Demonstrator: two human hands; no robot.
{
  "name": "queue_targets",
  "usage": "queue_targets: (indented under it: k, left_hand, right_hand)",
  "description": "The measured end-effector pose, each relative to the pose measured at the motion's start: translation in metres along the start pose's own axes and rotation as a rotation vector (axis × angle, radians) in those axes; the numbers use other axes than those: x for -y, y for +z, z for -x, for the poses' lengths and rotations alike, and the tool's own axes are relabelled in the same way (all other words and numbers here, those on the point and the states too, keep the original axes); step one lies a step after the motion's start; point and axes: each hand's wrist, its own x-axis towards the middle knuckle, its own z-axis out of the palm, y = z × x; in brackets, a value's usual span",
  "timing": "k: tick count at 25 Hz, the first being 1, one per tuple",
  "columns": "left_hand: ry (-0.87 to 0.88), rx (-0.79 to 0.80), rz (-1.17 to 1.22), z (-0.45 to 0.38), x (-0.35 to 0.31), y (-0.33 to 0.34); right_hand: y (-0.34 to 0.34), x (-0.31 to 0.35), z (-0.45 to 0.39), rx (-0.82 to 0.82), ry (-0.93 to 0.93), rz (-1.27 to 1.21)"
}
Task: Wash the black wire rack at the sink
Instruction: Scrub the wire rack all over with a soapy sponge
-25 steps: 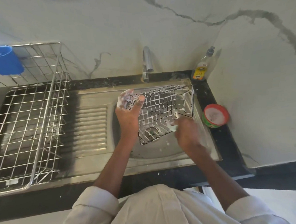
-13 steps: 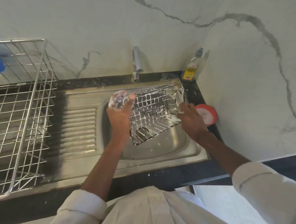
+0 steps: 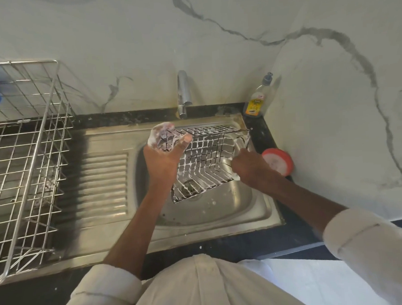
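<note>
The left hand (image 3: 165,154) is gripping the top left corner of the black wire rack (image 3: 205,159), its fingers thick with white foam. The right hand (image 3: 249,166) is closing around the rack's right side; what it is pressing there is hidden. The soapy rack is standing tilted inside the stainless steel sink (image 3: 256,210), long axis running left to right, lower edge near the drain. A clear soap bottle with a yellow label (image 3: 256,101), its writing too blurred to read, is standing on the dark surface (image 3: 266,135) behind a round red tub (image 3: 279,162).
</note>
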Motion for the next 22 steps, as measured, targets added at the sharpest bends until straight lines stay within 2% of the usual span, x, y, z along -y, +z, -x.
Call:
queue_targets:
  k: [2, 5, 9, 12, 17, 19, 22]
  left_hand:
    - [-0.002, -0.032, 0.02, -0.005, 0.002, -0.005]
    - [-0.009, -0.08, 0.101, -0.006, 0.002, -0.009]
    - [-0.047, -0.069, 0.125, -0.001, 0.003, -0.005]
    - [-0.049, -0.084, 0.095, -0.003, 0.008, -0.004]
    - [-0.05, -0.102, 0.082, -0.003, 0.009, -0.011]
    - [-0.055, -0.08, 0.122, -0.001, 0.005, -0.013]
    - [-0.053, -0.08, 0.134, 0.001, -0.001, -0.016]
  right_hand:
    - [0.002, -0.009, -0.002, -0.002, 0.119, -0.17]
    - [-0.006, 0.004, -0.013, -0.162, 0.322, -0.504]
    - [-0.021, 0.069, -0.019, -0.175, 0.33, -0.576]
    - [-0.026, 0.107, -0.022, -0.176, 0.252, -0.724]
    - [-0.031, 0.123, -0.027, -0.165, -0.066, -0.953]
    - [-0.021, 0.104, -0.031, -0.193, -0.032, -0.936]
    - [-0.007, 0.052, -0.029, -0.222, 0.193, -0.714]
